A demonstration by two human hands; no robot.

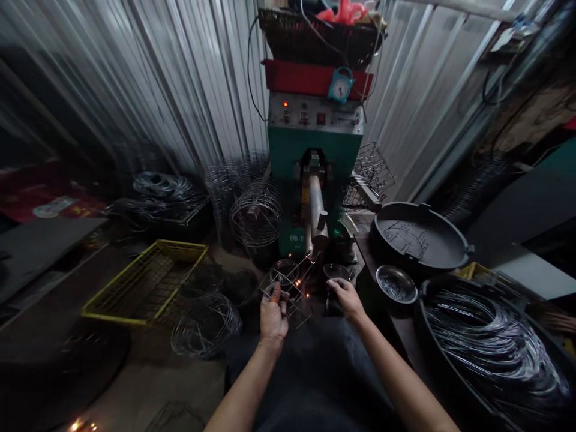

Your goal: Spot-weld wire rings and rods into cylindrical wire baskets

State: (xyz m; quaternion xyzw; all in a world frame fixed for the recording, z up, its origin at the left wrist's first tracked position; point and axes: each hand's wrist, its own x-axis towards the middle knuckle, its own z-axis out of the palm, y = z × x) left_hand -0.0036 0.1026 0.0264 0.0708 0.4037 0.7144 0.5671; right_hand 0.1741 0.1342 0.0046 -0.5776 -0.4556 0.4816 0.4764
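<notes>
My left hand [274, 318] is closed on a wire frame [294, 294], thumb on top. The frame's far corner reaches the tip of the spot welder's metal arm [318, 222], and orange sparks [298, 282] fly around it. To the right of the arm, my right hand [345, 295] is pinched in front of a small round dish [336, 272]. Whatever its fingertips hold is too small and dark to make out. Another round dish [284, 270] shows partly behind the frame. The green welder [288, 150] stands straight ahead with a red lamp lit.
On the right are a black pan [450, 237] with wire pieces, a metal bowl [396, 284] and a tub of wire rings [486, 330]. To the left stand a yellow basket [117, 320] and round wire frames [207, 324]. More wire rings [256, 213] hang beside the welder.
</notes>
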